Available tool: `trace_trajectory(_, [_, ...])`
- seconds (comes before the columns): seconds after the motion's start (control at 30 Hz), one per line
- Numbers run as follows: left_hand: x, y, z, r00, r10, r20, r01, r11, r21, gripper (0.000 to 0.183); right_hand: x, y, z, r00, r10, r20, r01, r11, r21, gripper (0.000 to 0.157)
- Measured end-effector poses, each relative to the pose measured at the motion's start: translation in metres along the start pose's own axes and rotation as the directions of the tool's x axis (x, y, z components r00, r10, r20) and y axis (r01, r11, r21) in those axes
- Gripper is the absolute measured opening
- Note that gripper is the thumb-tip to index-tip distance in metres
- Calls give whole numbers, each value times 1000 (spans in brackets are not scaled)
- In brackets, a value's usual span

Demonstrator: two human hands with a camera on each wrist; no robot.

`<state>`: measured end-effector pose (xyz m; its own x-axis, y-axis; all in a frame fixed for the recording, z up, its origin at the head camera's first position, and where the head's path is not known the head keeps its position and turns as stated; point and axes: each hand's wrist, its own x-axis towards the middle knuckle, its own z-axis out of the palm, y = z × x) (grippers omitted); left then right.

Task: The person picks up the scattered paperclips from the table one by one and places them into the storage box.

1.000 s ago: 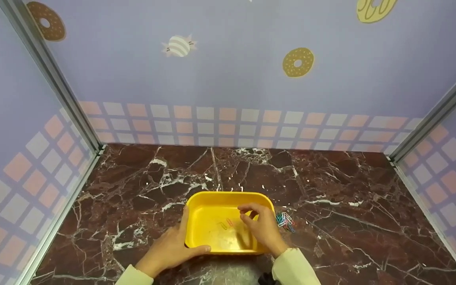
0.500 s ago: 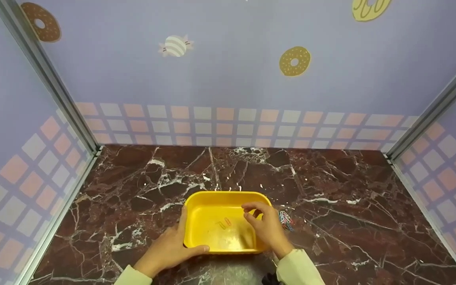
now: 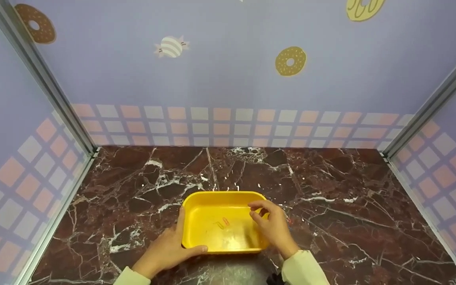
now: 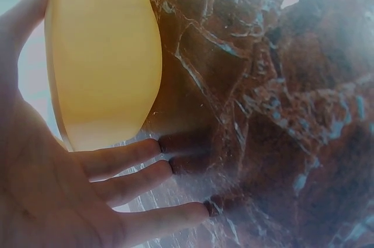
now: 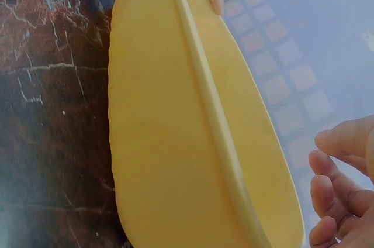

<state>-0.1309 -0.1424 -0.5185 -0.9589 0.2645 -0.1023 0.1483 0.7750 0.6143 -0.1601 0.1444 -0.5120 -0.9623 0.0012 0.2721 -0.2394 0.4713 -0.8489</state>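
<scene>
A yellow plastic tray (image 3: pixel 228 193) stands on the dark marbled table. Inside lie a pink paper clip (image 3: pixel 225 221) and a yellow-green paper clip (image 3: pixel 221 225). My left hand (image 3: pixel 166 249) rests on its near left corner, thumb over the front rim and fingers along the left side; the left wrist view shows several of its fingers straight. Above the right end of the tray is my right hand (image 3: pixel 272 224), its fingers loosely bent and thumb close to the index finger. Nothing shows between those fingertips. Some coloured paper clips (image 3: pixel 289 220) peek out behind that hand, mostly hidden.
The table (image 3: pixel 125 174) is reddish brown with white veins. Purple patterned panels (image 3: pixel 228 79) stand at the back and both sides, joined by metal posts (image 3: pixel 50 83). A small black object (image 3: pixel 275 279) shows at the bottom edge beside the right sleeve.
My right hand has shifted slightly rightward over the tray and now covers most of the clip pile. My left hand stays on the tray. The whole view has drifted a little.
</scene>
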Motion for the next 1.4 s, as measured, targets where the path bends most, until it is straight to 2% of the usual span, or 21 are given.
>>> trace_trajectory(0.27, [0,0,2,999,-34,5,34,999,6,132,-2,7,-17,997,41,-71,-44,999,-33,17])
trace_trajectory(0.53, [-2,-1,2,1000,-16,-4,16,1000,13,130,-2,20,-29,989,68,-133,-77,995,-62,14])
trace_trajectory(0.7, [-3,-1,2,1000,-15,-1,15,1000,12,130,-1,28,-34,981,111,-157,-125,989,-82,10])
trace_trajectory(1.03, [-3,-1,1,1000,-10,-17,10,1000,26,129,-3,45,-43,969,163,-184,-193,968,-159,12])
trace_trajectory(1.27, [-3,-1,0,1000,-23,2,23,999,23,129,-10,58,-44,960,202,-193,-237,955,-180,11])
trace_trajectory(1.4, [-1,1,-1,1000,-20,-8,20,1000,12,130,-11,64,-44,957,206,-204,-249,946,-210,10])
